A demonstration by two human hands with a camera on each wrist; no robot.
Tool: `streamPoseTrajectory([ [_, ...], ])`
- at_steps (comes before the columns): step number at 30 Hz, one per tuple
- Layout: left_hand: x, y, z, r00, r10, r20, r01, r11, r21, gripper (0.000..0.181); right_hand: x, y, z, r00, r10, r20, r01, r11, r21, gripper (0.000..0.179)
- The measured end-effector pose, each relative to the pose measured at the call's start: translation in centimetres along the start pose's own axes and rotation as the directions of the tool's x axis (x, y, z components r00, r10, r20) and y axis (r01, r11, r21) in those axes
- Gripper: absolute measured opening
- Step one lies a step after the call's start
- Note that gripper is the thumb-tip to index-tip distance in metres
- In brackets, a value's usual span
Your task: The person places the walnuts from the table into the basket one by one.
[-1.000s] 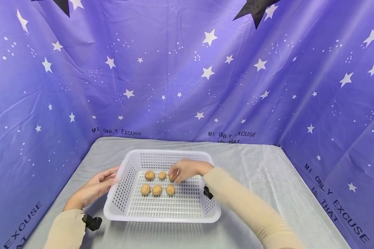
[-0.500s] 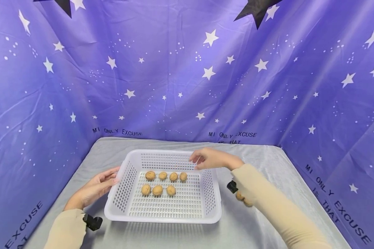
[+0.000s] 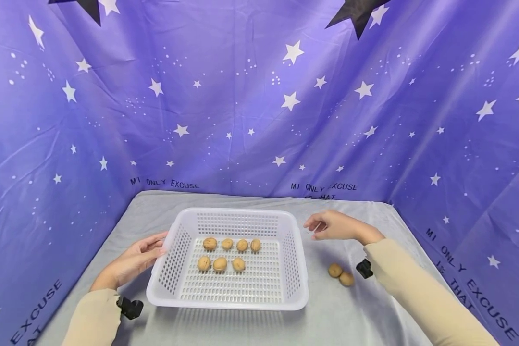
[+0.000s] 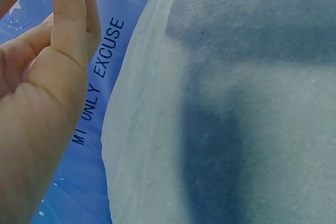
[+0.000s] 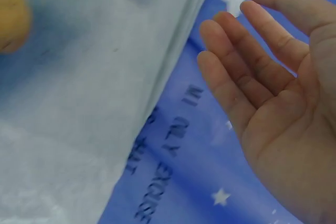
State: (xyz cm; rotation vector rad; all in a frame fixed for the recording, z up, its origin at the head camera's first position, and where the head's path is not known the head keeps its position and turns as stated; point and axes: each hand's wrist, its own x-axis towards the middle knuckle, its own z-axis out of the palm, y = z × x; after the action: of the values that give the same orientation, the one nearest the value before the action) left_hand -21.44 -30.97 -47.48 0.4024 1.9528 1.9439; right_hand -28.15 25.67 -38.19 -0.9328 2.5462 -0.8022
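Note:
A white perforated plastic basket (image 3: 227,305) stands on the grey cloth, holding several walnuts. They lie in two rows: a back row that includes the rightmost walnut (image 3: 255,245), and a shorter front row with a walnut (image 3: 219,264) in its middle. At the basket's left rim, my left hand (image 3: 131,259) touches with thumb and fingertips, fingers loosely bent; the left wrist view shows this hand (image 4: 47,77) below the basket's edge. My right hand (image 3: 335,226) hovers right of the basket, palm facing inward in the right wrist view, fingers relaxed and holding nothing.
Two walnuts (image 3: 340,275) lie side by side on the cloth right of the basket, below my right hand. A grey cloth (image 3: 225,329) covers the table. Purple star-printed curtains (image 3: 242,96) rise behind it and on both sides.
My right hand has let go of a walnut at the right end of the back row and moved right, out of the basket. Two walnuts on the cloth came into view. My left hand stays put.

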Motion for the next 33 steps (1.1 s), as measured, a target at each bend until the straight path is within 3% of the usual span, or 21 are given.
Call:
streamPoseTrajectory([
  [12, 0.0, 0.2, 0.1, 1.0, -0.012, -0.014, 0.012, 1.0, -0.007, 0.062, -4.6, 3.7, 3.2, 0.992, 0.119, 0.05, -0.121, 0.992, 0.034, 0.039],
  [21, 0.0, 0.1, 0.0, 1.0, 0.0, -0.004, 0.0, 1.0, -0.009, 0.061, -5.9, 5.3, 5.4, 0.981, 0.167, 0.096, -0.175, 0.981, 0.084, 0.029],
  [33, 0.0, 0.0, 0.0, 1.0, 0.007, -0.008, -0.007, 1.0, -0.018, 0.061, -5.6, 4.4, 3.8, 0.987, 0.146, 0.064, -0.151, 0.986, 0.076, 0.032],
])
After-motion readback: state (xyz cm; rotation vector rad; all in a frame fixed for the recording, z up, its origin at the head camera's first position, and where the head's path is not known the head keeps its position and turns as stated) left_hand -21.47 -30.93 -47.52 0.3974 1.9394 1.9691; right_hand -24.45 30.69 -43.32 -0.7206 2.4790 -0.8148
